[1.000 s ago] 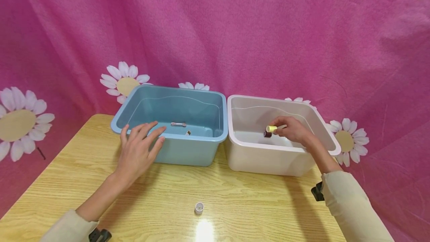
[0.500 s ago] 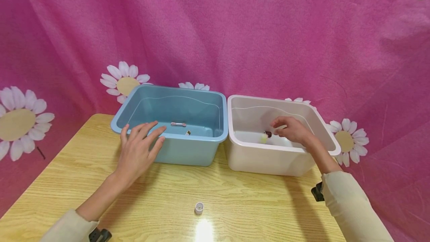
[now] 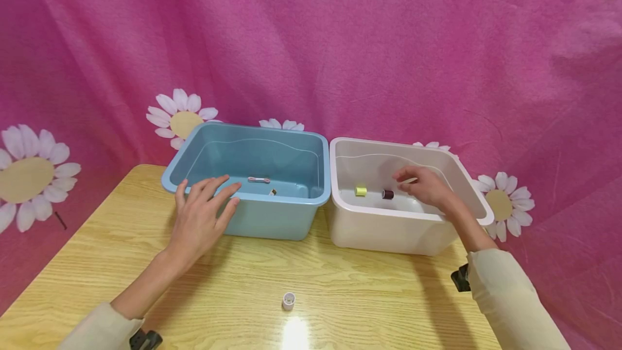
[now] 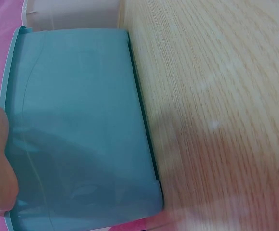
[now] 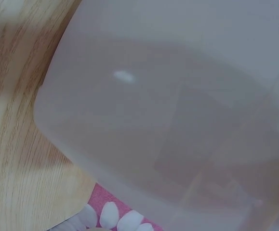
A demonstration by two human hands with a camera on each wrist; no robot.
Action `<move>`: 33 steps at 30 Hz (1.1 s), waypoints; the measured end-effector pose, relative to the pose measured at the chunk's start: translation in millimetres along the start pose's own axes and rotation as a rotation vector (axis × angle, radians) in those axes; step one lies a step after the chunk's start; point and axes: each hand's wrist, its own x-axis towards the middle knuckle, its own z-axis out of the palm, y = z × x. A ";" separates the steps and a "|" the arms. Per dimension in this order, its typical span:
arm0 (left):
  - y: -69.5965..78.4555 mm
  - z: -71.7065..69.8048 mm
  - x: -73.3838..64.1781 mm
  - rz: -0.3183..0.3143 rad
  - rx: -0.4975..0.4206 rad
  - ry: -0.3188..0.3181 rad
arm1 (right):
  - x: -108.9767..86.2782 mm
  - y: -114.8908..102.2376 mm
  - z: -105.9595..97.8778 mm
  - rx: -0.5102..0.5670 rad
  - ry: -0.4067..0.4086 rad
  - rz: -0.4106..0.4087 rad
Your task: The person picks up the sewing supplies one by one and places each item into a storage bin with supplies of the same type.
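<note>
My right hand (image 3: 425, 187) hangs over the pale pinkish-grey bin (image 3: 389, 234), fingers loosely bent and holding nothing. Below it on the bin floor lie a yellow thread spool (image 3: 360, 192) and a dark brown thread spool (image 3: 387, 194), apart from each other. At the near rim of the blue bin (image 3: 272, 220), my left hand (image 3: 201, 220) spreads its fingers over the edge. Inside that bin are a small pinkish bundle of cord (image 3: 258, 180) and a tiny gold-and-white item (image 3: 273, 192), too small to identify. A small white cylinder (image 3: 289, 301), perhaps a spool, stands on the table.
Both bins stand side by side on a wooden table (image 3: 243, 274), nearly touching. A magenta cloth (image 3: 311, 42) with daisies hangs close behind them. The right wrist view shows mostly the pale bin's outer wall (image 5: 129, 106).
The right hand has let go of the yellow spool, which dropped and rolled left across the pale bin's floor, past the brown one. The left hand stays where it was.
</note>
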 end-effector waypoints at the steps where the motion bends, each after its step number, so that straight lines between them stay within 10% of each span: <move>1: 0.0 0.1 0.0 0.000 0.000 -0.001 | -0.5 -0.7 -0.4 -0.006 0.004 -0.002; 33: 0.7 -0.4 0.9 -0.004 -0.001 -0.004 | -37.9 -47.5 -7.3 0.232 0.129 -0.158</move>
